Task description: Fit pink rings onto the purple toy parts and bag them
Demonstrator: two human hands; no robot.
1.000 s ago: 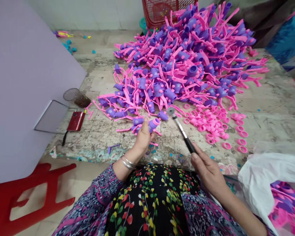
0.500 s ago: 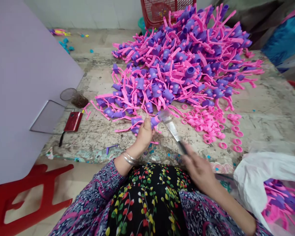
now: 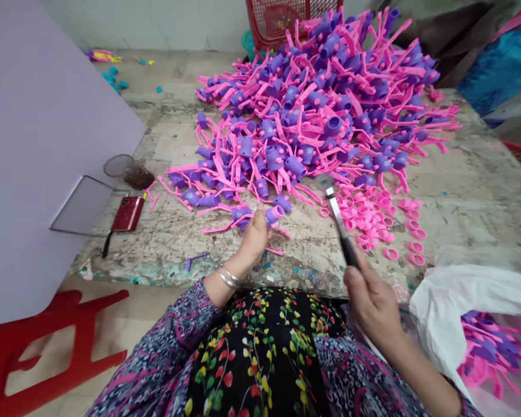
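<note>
My left hand [image 3: 254,236] grips a purple doll torso [image 3: 271,218] with pink arms, low over the table in front of me. A pink ring [image 3: 278,211] sits around the torso's upper end, tilted up to the right. In my right hand [image 3: 375,301] is a hammer [image 3: 340,225] with a black handle and a metal shaft. Its head is smeared by motion and hangs to the right of the torso, apart from it. Loose pink rings [image 3: 369,215] lie just beyond the hammer. A big heap of purple torsos with pink arms [image 3: 295,116] spreads behind both hands.
A red phone [image 3: 128,213], a clear cup [image 3: 134,174] and a wire frame [image 3: 76,191] stand at the left beside a pale panel [image 3: 47,145]. A red basket [image 3: 269,29] is behind the heap. At lower right hangs a white bag [image 3: 443,307] of similar parts.
My right hand has swung the hammer away from the torso, to the right and up. My left hand keeps its hold, and the pink ring on the torso's end now shows plainly.
</note>
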